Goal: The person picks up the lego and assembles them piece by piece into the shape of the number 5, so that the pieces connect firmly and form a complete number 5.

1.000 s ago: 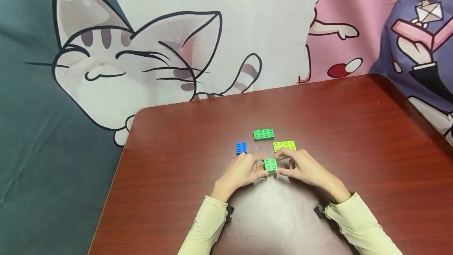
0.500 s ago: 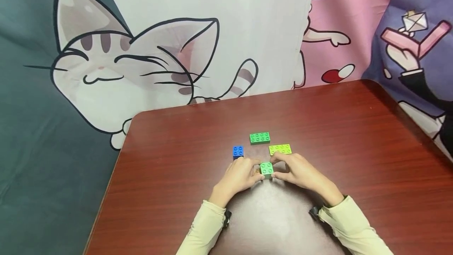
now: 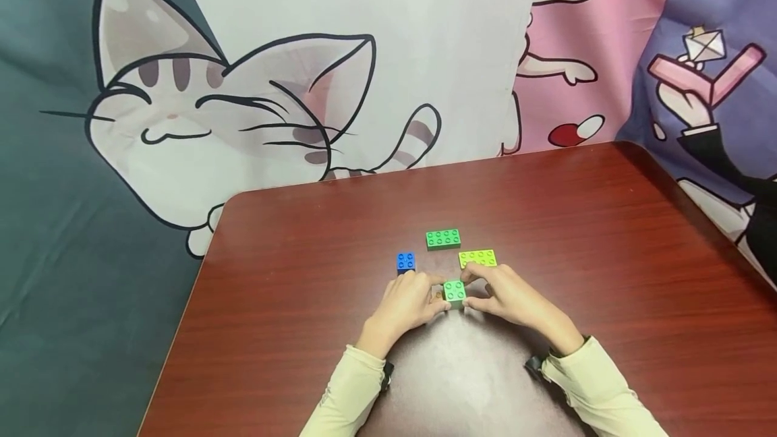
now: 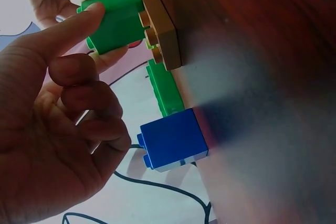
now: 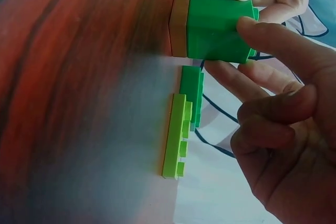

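Observation:
A square green toy building brick (image 3: 454, 294) sits on the right end of a flat brown brick (image 4: 167, 30), whose bare studs show in the left wrist view. From the left, my left hand (image 3: 402, 303) pinches the green brick between thumb and index finger. My right hand (image 3: 511, 295) pinches the same brick from its right side, thumb at the near face and a finger behind it. In both wrist views the other fingers are bent and hold nothing. The brown brick lies on the table, mostly hidden by my left hand in the head view.
A blue brick (image 3: 406, 261) stands just beyond my left hand. Behind my right fingers lies a flat lime brick (image 3: 479, 257). Farther back is a flat green brick (image 3: 443, 239). All rest on a reddish-brown table (image 3: 291, 288), with a cat-printed cloth (image 3: 255, 100) hanging behind it.
The head view has shifted slightly, so everything appears lower and farther left. Both hands stay at the green brick, with no clear movement against the table.

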Tool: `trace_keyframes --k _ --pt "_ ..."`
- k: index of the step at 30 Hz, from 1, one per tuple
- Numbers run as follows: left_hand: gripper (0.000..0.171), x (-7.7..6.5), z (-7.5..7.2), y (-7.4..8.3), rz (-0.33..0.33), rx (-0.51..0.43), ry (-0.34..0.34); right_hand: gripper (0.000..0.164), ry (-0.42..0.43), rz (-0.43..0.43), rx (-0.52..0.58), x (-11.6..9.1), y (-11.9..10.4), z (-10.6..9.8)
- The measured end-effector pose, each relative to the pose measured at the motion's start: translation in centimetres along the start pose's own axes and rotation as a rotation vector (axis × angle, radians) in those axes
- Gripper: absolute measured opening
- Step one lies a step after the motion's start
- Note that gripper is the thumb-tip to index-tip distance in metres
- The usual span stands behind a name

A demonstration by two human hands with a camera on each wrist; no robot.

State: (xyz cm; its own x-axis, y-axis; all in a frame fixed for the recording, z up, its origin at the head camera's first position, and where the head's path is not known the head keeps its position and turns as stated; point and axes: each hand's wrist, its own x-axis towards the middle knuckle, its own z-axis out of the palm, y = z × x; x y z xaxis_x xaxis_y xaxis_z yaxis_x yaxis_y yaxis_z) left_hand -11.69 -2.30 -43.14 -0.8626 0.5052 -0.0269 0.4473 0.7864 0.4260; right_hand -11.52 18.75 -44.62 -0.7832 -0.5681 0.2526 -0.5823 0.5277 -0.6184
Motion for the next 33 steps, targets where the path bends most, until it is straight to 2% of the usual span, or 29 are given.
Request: trace_keyframes --k 6,15,33 --pt "0.040 -0.11 -0.10 0.02 -0.008 -0.022 0.017 0.024 -0.014 0.014 0.012 0.27 0.07 -0.15" --pt "0.042 -0.34 0.25 -0.18 -0.015 -0.055 0.000 0.026 -0.019 0.050 0.059 0.10 0.25 0.18" --pt "0.042 -0.40 -0.08 -0.16 -0.018 -0.062 -0.009 0.029 -0.018 0.085 0.132 0.06 0.38 0.39"
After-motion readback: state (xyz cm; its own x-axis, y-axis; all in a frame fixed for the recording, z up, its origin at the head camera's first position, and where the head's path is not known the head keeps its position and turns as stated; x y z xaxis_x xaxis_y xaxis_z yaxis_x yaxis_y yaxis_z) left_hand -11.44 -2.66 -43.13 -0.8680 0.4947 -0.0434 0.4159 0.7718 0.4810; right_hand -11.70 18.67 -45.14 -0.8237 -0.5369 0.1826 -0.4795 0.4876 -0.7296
